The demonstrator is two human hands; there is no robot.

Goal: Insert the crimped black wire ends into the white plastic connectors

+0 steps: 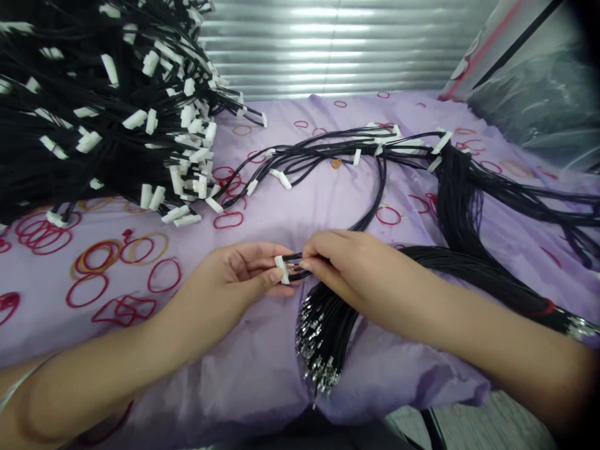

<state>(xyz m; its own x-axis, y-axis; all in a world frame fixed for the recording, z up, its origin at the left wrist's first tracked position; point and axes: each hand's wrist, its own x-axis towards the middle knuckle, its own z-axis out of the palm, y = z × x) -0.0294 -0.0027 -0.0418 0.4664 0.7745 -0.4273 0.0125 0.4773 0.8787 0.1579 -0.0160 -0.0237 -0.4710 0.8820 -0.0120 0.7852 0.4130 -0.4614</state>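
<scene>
Several black wires [294,256] sit pinched in the right fingers [313,261], at the mouth of a white connector [282,270] that the left fingers [262,278] grip. Insertion seems in hand; it asks for straight alignment.

One view only, worn on the person's head, facing forward and steeply down over both forearms, which enter from the lower left and lower right corners. It sits close: the left hand [234,275] on a white connector [282,270] and the right hand [347,262] on its black wires [294,257] meet just below the middle of the frame. The lens is wide, so the purple cloth [262,356] bows, a ribbed metal wall [337,44] lines the top edge, the cable heap [94,112] at upper left is cropped, and the right corners darken
</scene>
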